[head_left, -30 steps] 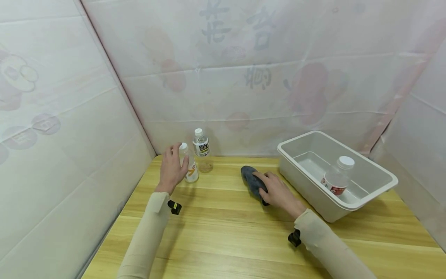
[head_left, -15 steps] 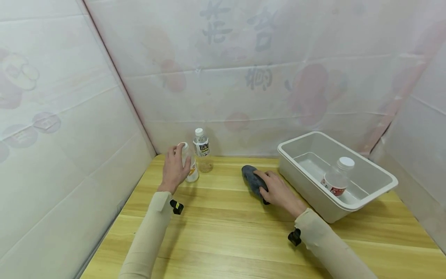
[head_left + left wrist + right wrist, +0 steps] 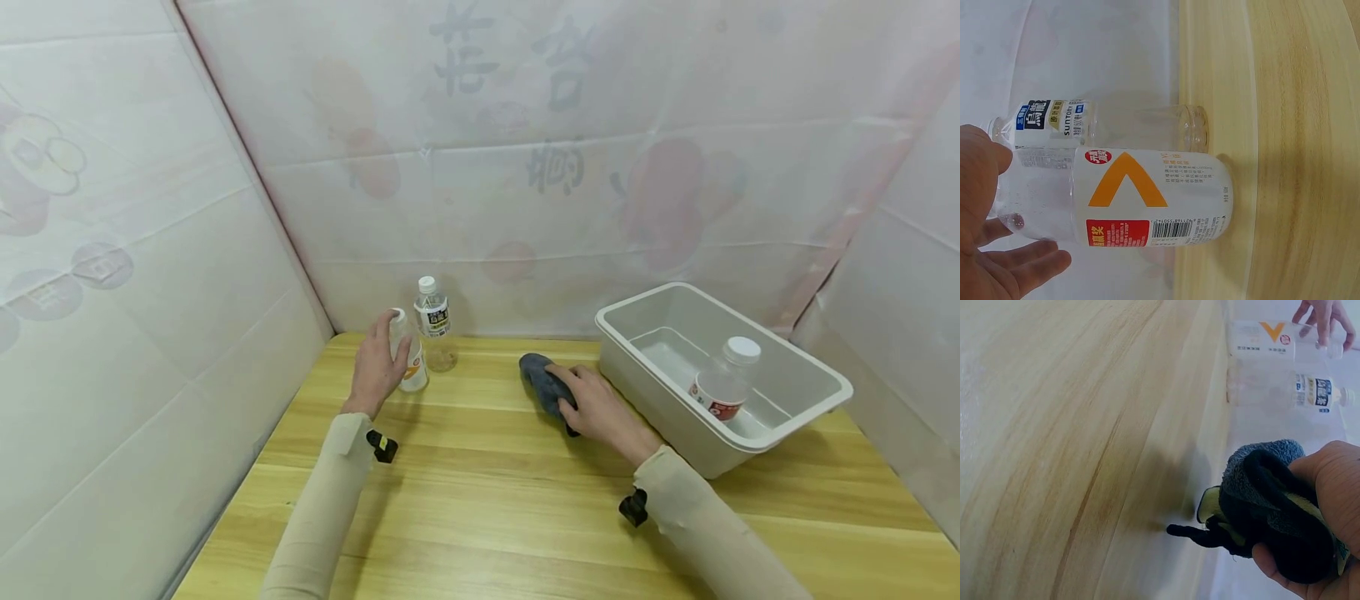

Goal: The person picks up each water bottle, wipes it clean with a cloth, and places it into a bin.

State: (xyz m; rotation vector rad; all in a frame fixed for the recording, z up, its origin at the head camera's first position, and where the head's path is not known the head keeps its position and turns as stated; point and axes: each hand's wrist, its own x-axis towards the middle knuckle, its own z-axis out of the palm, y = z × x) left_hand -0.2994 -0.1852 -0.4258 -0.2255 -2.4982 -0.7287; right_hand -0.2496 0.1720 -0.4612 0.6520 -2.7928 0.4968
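In the head view my left hand [image 3: 375, 367] grips the upper part of a clear plastic bottle [image 3: 413, 373] with a white label and orange V, which stands upright on the table. The left wrist view has my thumb [image 3: 999, 153] by its neck, the other fingers on its far side. Just behind stands a taller oolong tea bottle [image 3: 433, 321] with a white cap. My right hand [image 3: 603, 408] holds a dark grey rolled cloth [image 3: 1266, 450] with black edging and pale lining. Its exact kind is unclear.
A pale grey plastic tub [image 3: 660, 408] stands at the right of the wooden table [image 3: 450, 517]. Inside it is a wide clear bottle [image 3: 723, 390] with a white cap and red label. A white printed sheet [image 3: 480, 208] rises behind the table, with more sheeting at both sides.
My left hand has shifted slightly right and closed in around the V-label bottle. The right hand and the grey cloth have stayed almost in place.
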